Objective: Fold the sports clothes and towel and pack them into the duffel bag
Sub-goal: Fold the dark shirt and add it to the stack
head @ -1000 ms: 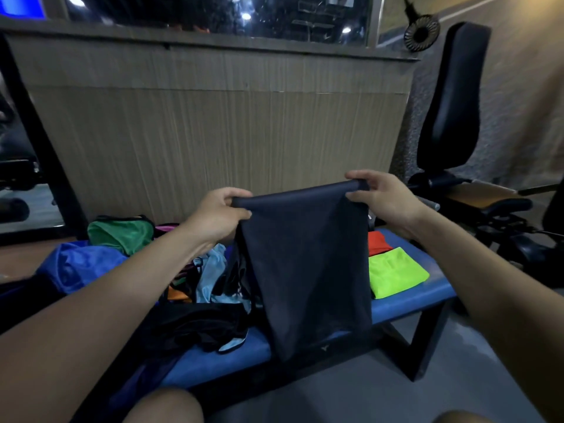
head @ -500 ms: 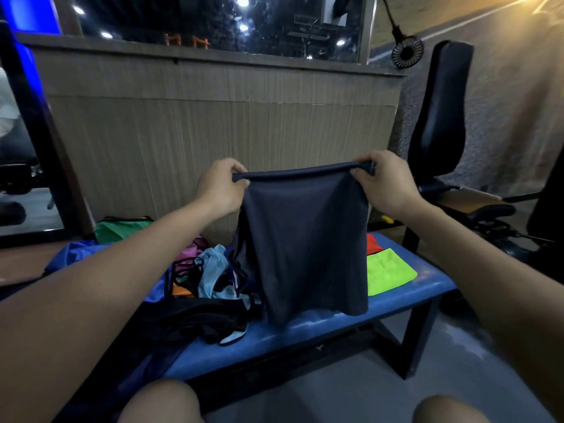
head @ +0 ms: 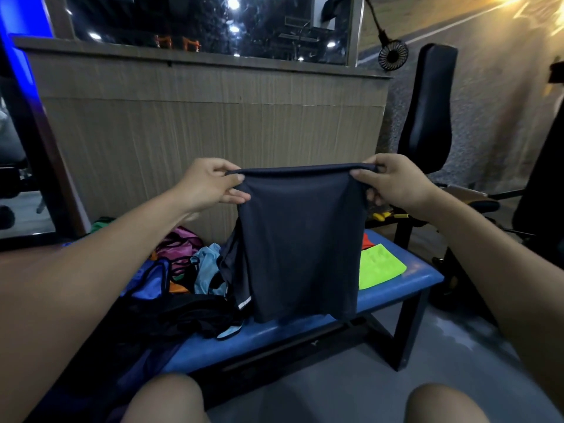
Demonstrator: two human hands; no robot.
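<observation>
The dark shirt (head: 302,242) hangs in front of the blue bench (head: 393,288) and hides part of the green cloth (head: 381,268) and most of the orange cloth (head: 366,240) on it. The clothes pile (head: 186,270) left of the shirt is too tangled to tell apart

dark garment (head: 300,239) folded shorter, hem lifted above bench (head: 396,288)

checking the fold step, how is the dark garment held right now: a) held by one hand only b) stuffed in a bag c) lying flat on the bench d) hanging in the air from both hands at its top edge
d: the left hand and right hand each pinch a top corner of the dark garment, which hangs above the blue bench.
</observation>
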